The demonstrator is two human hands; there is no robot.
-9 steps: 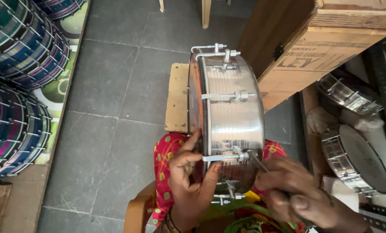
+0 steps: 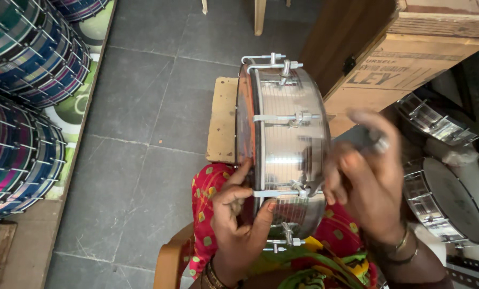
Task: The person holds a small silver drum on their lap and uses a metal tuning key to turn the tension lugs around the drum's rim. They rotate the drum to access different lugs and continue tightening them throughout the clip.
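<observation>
The left hand (image 2: 236,214) grips the near rim of a shiny metal drum (image 2: 287,144), thumb pressed on the shell and fingers curled round one horizontal tension rod (image 2: 277,193). The drum stands on edge on the person's lap, its far side resting against a small wooden stool (image 2: 221,120) on the grey tiled floor (image 2: 143,107). The right hand (image 2: 365,176) is badly blurred; it sits just beside the drum's right face, fingers loosely bent, and whether it pinches a small tool or nut cannot be made out. The drum's lower edge is hidden behind the left hand and the patterned red cloth (image 2: 210,214). Stacked striped drums (image 2: 25,80) are cut off at the left.
</observation>
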